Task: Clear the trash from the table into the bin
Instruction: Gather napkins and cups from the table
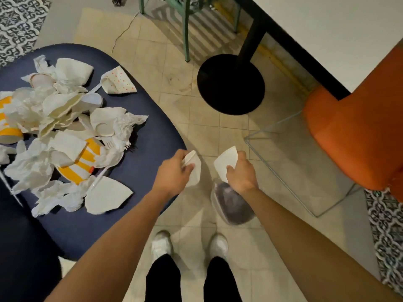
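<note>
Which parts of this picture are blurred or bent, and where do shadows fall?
Head view: the bin under the right hand is smeared and soft; the wide lens curves the blue table edge; the green chair throws striped shadows on the floor; the trash pile is fairly sharp.

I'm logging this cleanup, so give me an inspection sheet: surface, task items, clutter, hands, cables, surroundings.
Surface: dark blue table, trash heaped on it.
Job's things: trash pile of napkins, paper plates, striped cups, forks; bin on the floor below the right hand.
Clutter: nothing seen beyond the trash.
Hands: left hand grips a white paper piece; right hand grips a second paper piece.
Cables: thin cable on the floor.
Surroundings: orange chair, black table base, green chair legs.
</note>
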{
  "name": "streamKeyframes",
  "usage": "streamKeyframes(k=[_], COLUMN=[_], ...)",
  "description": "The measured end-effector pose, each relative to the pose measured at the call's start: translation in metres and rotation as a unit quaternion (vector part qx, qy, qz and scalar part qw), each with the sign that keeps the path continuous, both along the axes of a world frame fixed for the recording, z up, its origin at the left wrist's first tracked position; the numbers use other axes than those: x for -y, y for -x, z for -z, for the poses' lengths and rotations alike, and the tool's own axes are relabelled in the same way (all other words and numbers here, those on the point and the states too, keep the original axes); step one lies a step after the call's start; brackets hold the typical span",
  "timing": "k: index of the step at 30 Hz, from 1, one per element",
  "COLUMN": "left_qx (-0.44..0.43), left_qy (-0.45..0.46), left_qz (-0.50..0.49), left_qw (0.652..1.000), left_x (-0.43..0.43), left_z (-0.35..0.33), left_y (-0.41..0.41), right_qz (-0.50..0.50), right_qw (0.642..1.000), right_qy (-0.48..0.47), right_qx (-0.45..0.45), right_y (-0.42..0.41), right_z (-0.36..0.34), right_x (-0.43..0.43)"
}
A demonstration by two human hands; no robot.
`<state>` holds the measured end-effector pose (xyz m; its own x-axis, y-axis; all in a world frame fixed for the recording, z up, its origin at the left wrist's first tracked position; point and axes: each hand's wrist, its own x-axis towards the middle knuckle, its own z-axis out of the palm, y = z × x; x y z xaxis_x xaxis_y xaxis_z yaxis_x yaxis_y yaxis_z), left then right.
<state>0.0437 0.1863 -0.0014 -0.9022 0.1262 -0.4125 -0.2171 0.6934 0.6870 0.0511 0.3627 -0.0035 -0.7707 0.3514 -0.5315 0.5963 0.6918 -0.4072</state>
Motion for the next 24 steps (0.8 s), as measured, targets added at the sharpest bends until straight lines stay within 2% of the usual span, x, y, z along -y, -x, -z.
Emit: streamKeyframes(k=[8, 14, 18, 24], left_qx=[0.073, 0.096, 0.101, 0.120], left_qy=[0.022, 0.037, 0.017, 0.086], left_qz=[0.000, 0.029, 0.043, 0.156], left_qw=[0.997, 0.994, 0.994, 0.977], left_x=[-0.105, -0.150, -0.173, -0.201], left_z=[0.070, 0.153, 0.220, 0.301], left_y=[-0.032, -0.044, -0.047, -0.036], right_qz=[-0.016, -0.019, -0.022, -0.077], right_qw=[0.998, 0.997, 0.995, 0.984], right_qy=[-0.032, -0.008, -0.019, -0.027], right_qx=[0.055, 0.070, 0.095, 0.155], right_y=[-0.044, -0.066, -0.073, -0.068], right_z=[0.074, 0.158, 0.223, 0.308], right_x=[-0.095, -0.118, -0.122, -0.136])
